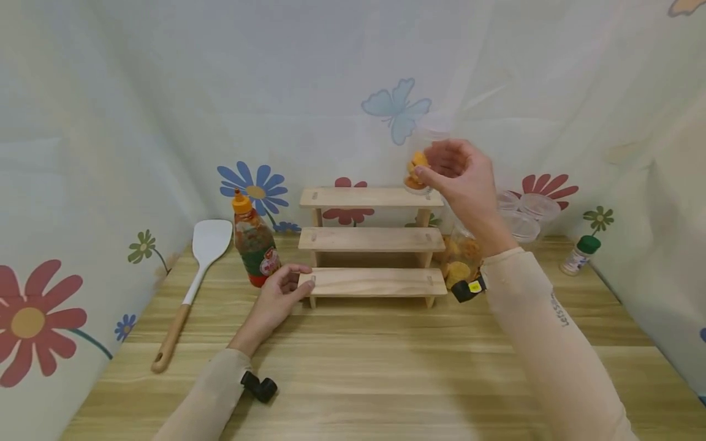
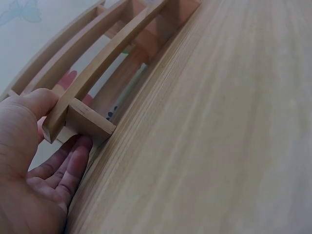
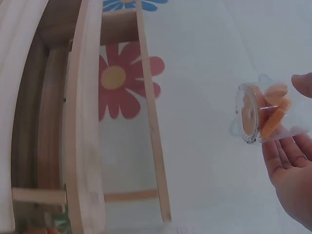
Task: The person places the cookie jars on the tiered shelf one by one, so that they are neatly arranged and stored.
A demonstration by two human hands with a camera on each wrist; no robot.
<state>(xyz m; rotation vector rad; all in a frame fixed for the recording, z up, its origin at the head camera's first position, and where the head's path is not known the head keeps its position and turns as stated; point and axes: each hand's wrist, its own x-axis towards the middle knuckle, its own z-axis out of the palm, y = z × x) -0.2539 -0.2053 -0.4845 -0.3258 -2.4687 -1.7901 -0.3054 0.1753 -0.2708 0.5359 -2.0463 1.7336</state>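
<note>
My left hand [image 1: 276, 300] holds the left end of a three-step wooden rack [image 1: 372, 283], thumb over the lowest board and fingers by its leg [image 2: 90, 119]. Up at the right, my right hand [image 1: 463, 177] grips a clear jar [image 1: 417, 171] with orange and yellow pieces in its lower part. In the right wrist view the jar [image 3: 248, 114] sits between thumb and fingers, its base facing the rack's top board [image 3: 153, 136] with a gap between them. Part of the jar is hidden behind my fingers in the head view.
Left of the rack stands a sauce bottle [image 1: 256, 245] with an orange cap; farther left lies a white spatula [image 1: 211, 242] with a wooden handle. Behind my right forearm are clear jars [image 1: 521, 225], one with snacks [image 1: 458, 269]. A green-capped shaker [image 1: 580, 254] stands far right.
</note>
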